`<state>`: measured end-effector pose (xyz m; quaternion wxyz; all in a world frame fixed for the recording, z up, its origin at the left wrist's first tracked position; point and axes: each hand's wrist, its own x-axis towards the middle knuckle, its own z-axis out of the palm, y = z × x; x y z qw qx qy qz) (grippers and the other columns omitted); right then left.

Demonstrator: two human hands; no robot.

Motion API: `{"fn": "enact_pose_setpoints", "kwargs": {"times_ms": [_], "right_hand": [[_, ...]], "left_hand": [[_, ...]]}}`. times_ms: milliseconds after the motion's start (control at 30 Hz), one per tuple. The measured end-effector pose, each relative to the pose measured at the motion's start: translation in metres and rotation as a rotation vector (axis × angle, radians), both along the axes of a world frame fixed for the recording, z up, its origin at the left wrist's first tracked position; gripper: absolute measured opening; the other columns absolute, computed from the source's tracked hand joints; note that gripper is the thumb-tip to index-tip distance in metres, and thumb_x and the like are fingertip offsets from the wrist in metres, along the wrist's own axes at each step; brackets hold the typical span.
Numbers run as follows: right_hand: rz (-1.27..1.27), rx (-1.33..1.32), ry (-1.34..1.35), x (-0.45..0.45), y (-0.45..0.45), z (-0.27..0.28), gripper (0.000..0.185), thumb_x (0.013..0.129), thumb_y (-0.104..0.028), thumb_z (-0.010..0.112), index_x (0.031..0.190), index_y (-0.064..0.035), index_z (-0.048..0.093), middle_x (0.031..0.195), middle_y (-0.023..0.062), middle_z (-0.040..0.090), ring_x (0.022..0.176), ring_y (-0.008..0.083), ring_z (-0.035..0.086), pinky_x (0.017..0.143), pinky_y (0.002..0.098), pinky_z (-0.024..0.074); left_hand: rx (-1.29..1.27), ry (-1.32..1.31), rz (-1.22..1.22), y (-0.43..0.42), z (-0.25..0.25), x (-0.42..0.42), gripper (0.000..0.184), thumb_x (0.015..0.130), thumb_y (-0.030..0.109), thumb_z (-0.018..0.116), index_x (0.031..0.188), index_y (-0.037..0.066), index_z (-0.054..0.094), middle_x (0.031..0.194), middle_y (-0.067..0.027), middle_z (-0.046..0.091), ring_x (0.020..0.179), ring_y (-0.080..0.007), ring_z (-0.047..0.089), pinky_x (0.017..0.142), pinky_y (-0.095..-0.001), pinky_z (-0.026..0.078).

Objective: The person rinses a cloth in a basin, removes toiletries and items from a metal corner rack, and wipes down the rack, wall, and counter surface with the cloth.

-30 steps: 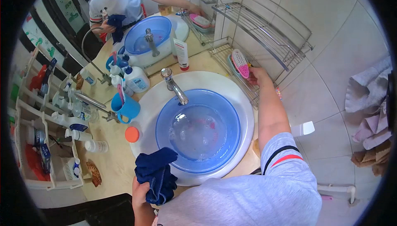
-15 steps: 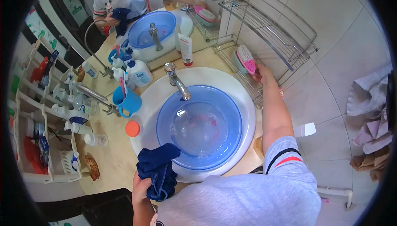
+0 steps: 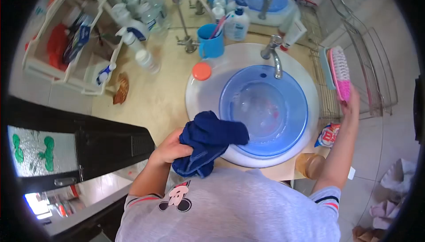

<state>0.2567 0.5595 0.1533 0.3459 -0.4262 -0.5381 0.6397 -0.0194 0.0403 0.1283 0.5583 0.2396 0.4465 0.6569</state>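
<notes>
My left hand [image 3: 170,148] is closed around a bunched navy blue cloth [image 3: 206,138] with visible seams, held over the near left rim of the blue basin [image 3: 297,138]. The basin sits in the white oval sink and holds cloudy, bubbly water. At the right, my right hand [image 3: 350,101] grips the lower end of a pink scrub brush [image 3: 341,67] with white and pink bristles. Behind the brush is a pale teal dish [image 3: 328,71] on the wire rack; whether the two touch I cannot tell. My right fingers are partly hidden.
The chrome faucet [image 3: 277,60] reaches over the basin. A blue mug [image 3: 210,43], an orange-red lid [image 3: 202,71] and a pump bottle [image 3: 237,24] stand left of it. A detergent packet [image 3: 328,135] and an amber jar [image 3: 310,164] lie near my right forearm.
The view has swung, shifting the sink to the right. My right hand now has a clearer hold on the brush, which looks more tipped up. The left hand keeps the cloth.
</notes>
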Motion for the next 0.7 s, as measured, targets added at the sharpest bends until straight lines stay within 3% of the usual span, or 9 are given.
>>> {"fn": "enact_pose_setpoints", "kwargs": {"times_ms": [67, 133, 200, 333, 567, 700], "right_hand": [[0.038, 0.090, -0.026, -0.022, -0.044, 0.006, 0.025, 0.087, -0.023, 0.056, 0.096, -0.0015, 0.064, 0.083, 0.0050, 0.066, 0.069, 0.0123, 0.063, 0.059, 0.0262, 0.0499], [0.175, 0.057, -0.075, -0.050, -0.084, 0.004, 0.028, 0.086, -0.023, 0.056, 0.099, 0.0008, 0.064, 0.086, 0.0061, 0.066, 0.071, 0.0131, 0.063, 0.062, 0.0272, 0.0506], [0.375, 0.024, -0.044, -0.085, -0.133, -0.002, 0.030, 0.086, -0.021, 0.057, 0.104, 0.0023, 0.062, 0.088, 0.0074, 0.066, 0.072, 0.0137, 0.063, 0.062, 0.0266, 0.0505], [0.564, -0.210, -0.183, -0.146, -0.213, -0.050, 0.032, 0.085, -0.019, 0.059, 0.108, 0.0028, 0.059, 0.089, 0.0094, 0.065, 0.071, 0.0146, 0.064, 0.063, 0.0266, 0.0518], [0.826, -0.303, -0.279, -0.242, -0.322, -0.120, 0.026, 0.082, -0.020, 0.059, 0.095, 0.0028, 0.063, 0.074, 0.0086, 0.065, 0.060, 0.0159, 0.064, 0.053, 0.0289, 0.0528], [0.923, -0.161, -0.354, -0.265, -0.349, -0.116, 0.027, 0.081, -0.020, 0.061, 0.094, 0.0035, 0.063, 0.073, 0.0100, 0.066, 0.058, 0.0168, 0.065, 0.055, 0.0293, 0.0535]], "left_hand": [[0.031, -0.113, 0.090, -0.012, 0.015, 0.008, 0.073, 0.071, 0.029, 0.075, 0.128, -0.007, 0.046, 0.120, -0.0108, 0.058, 0.110, -0.0189, 0.055, 0.096, -0.0337, 0.043], [-0.011, -0.065, 0.216, -0.043, 0.007, 0.005, 0.070, 0.074, 0.030, 0.068, 0.130, -0.006, 0.045, 0.122, -0.0148, 0.057, 0.110, -0.0247, 0.057, 0.096, -0.0378, 0.044], [-0.019, -0.056, 0.328, -0.070, 0.006, 0.004, 0.070, 0.074, 0.030, 0.068, 0.130, -0.006, 0.045, 0.122, -0.0148, 0.057, 0.110, -0.0247, 0.057, 0.096, -0.0378, 0.044], [-0.019, -0.023, 0.539, -0.113, 0.008, 0.013, 0.070, 0.075, 0.031, 0.067, 0.130, -0.006, 0.045, 0.122, -0.0148, 0.057, 0.110, -0.0248, 0.057, 0.096, -0.0378, 0.044], [-0.016, -0.031, 0.690, -0.143, 0.004, 0.031, 0.069, 0.075, 0.031, 0.067, 0.130, -0.005, 0.045, 0.122, -0.0148, 0.057, 0.110, -0.0249, 0.057, 0.096, -0.0379, 0.044], [-0.011, -0.025, 0.721, -0.147, 0.004, 0.030, 0.069, 0.076, 0.031, 0.066, 0.130, -0.005, 0.044, 0.122, -0.0149, 0.057, 0.110, -0.0249, 0.057, 0.096, -0.0380, 0.044]]}}
